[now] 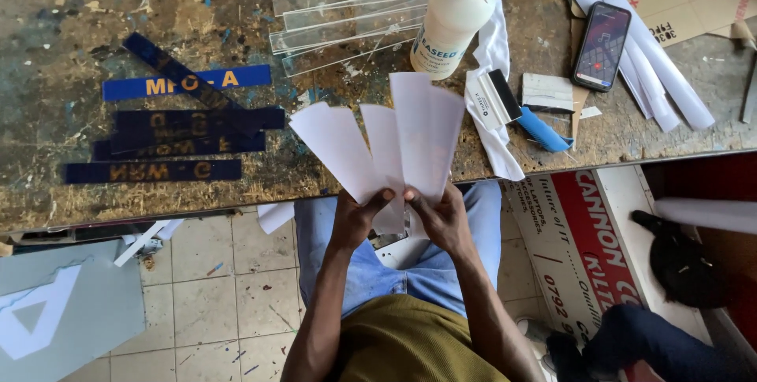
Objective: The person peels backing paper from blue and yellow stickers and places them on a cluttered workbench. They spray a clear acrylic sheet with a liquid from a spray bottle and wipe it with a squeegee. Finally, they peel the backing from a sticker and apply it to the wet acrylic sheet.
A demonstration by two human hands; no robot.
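Two hands meet in the middle of the head view. Left hand (pixel 356 212) and right hand (pixel 439 215) hold a fan of white paper strips (pixel 386 145) by the bottom ends. Each grip is pressed shut on the strips, with the thumbs in front. The strips spread out like a fan and stand up in front of the surface (pixel 71 27) edge, above the person's lap.

That surface is old wood, scratched and spotted with paint and glue. On its left side lie dark blue strips (pixel 181 126) with gold letters, some crossing each other. Clear plastic strips (pixel 347 23) lie at the top middle. Just beside them stands a white glue bottle (pixel 451 23) with a blue cap. A white cloth (pixel 493 90) lies near the bottle, and a small scraper (pixel 497 98) rests on it. A blue tube (pixel 542 131) lies close to the edge. A phone (pixel 601 45) with a lit screen rests on long white paper pieces (pixel 658 70). Brown cardboard (pixel 686 0) sits in the top right corner.

Below the surface is a tiled floor (pixel 213 287), dirty and marked. A grey board (pixel 67 311) with a big white letter lies at the bottom left. A red and white sign (pixel 583 248) lies on the right. Someone else's leg in dark blue trousers (pixel 654 342) shows at the bottom right.
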